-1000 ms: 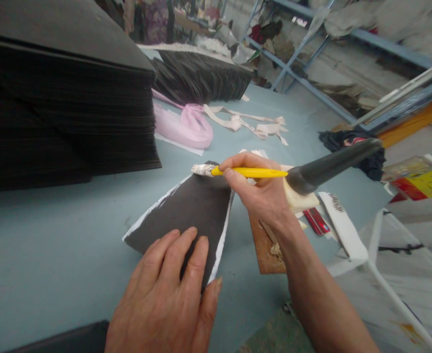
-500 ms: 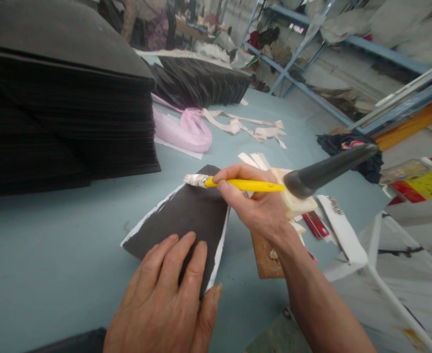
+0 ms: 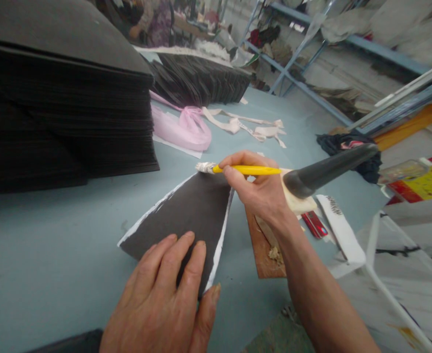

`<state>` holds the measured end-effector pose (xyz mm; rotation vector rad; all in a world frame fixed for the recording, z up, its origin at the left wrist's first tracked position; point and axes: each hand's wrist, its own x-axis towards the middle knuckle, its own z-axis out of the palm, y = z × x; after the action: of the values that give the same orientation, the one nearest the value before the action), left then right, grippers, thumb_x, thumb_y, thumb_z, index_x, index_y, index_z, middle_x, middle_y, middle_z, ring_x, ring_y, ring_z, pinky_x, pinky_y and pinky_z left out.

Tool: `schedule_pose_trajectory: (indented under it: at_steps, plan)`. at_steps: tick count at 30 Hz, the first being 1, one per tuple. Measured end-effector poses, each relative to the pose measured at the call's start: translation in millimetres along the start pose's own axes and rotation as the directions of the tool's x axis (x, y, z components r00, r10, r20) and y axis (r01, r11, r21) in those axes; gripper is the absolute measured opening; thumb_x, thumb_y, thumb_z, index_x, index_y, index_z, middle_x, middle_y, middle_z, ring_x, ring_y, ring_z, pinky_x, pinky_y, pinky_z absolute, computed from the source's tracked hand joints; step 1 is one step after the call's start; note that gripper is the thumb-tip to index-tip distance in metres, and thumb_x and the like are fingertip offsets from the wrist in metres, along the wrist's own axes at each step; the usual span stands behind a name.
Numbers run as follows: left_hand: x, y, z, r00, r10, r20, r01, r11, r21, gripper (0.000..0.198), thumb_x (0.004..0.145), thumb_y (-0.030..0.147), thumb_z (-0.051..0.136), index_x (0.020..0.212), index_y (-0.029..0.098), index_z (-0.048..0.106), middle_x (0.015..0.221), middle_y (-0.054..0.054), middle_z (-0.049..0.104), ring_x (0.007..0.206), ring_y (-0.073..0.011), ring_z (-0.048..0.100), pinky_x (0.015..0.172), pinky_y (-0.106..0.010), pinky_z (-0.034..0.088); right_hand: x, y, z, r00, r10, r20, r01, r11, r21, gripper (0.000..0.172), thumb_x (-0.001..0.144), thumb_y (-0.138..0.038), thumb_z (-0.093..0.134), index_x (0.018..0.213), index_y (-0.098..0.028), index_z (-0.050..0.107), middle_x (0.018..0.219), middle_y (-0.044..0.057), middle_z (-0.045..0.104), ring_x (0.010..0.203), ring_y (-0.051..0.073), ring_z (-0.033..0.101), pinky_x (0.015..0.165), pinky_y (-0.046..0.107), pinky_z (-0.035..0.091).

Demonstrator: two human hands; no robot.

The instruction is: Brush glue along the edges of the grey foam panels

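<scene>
A dark sheet (image 3: 190, 211) lies on the blue-green tabletop (image 3: 54, 255), with white glue-like coating along its left and right edges. My left hand (image 3: 164, 294) rests flat on its near part, fingers spread. In my right hand (image 3: 260, 191) is a yellow-handled paintbrush (image 3: 256, 170), held between thumb and fingers. Its whitened bristles touch the sheet's far left corner. My right hand partly hides the sheet's far right corner. Just beyond that wrist is a cream block with a black tapered handle (image 3: 329, 169).
Tall stacks of dark sheets (image 3: 120, 122) rise at the left, with a fanned row (image 3: 201, 78) behind. Pink fabric (image 3: 190, 130) and pale strips (image 3: 238, 122) lie mid-table. A brown board (image 3: 262, 250) and red packet (image 3: 314, 224) sit right. Blue shelving (image 3: 285, 68) and a person (image 3: 153, 22) are behind.
My right hand has moved the paintbrush slightly right and farther away along the sheet's edge, up to its far left corner. My left hand stays on the sheet.
</scene>
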<state>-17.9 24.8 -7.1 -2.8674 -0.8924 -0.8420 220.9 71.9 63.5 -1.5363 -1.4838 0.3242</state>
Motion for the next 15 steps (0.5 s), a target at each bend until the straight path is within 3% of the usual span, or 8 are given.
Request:
schedule_pose_trajectory:
  at_steps: [6,12,15]
  plan:
    - [-2,-1,-0.1,1.0,0.012,-0.005,-0.012,1.0,0.001,0.05,0.102,0.042,0.058,0.143,0.014,0.063,0.144,-0.015,0.068,0.132,-0.034,0.06,0.107,-0.048,0.054,5,1,-5,0.994,-0.053,-0.097,0.051,0.998,-0.021,0.011,0.087,-0.021,0.067,0.084,-0.02,0.077,0.075,-0.003,0.072,0.065,0.011,0.058,0.057,0.024,0.044]
    - [-3,-2,0.6,0.999,0.032,0.003,-0.032,0.999,-0.008,0.053,0.102,0.044,0.059,0.145,0.014,0.062,0.147,-0.015,0.066,0.134,-0.0342,0.058,0.109,-0.048,0.051,3,1,-5,1.0,-0.024,-0.011,0.025,0.999,0.048,0.011,0.09,-0.023,0.067,0.087,-0.02,0.078,0.076,-0.003,0.072,0.068,0.01,0.059,0.061,0.024,0.045]
    - [-3,-2,0.7,1.0,0.018,0.003,-0.018,1.0,-0.008,0.052,0.102,0.044,0.058,0.144,0.013,0.062,0.147,-0.015,0.065,0.134,-0.0344,0.057,0.11,-0.049,0.049,7,9,-5,0.999,-0.018,-0.049,0.018,1.0,0.0,0.011,0.088,-0.02,0.067,0.085,-0.02,0.077,0.073,-0.003,0.07,0.065,0.01,0.057,0.059,0.024,0.043]
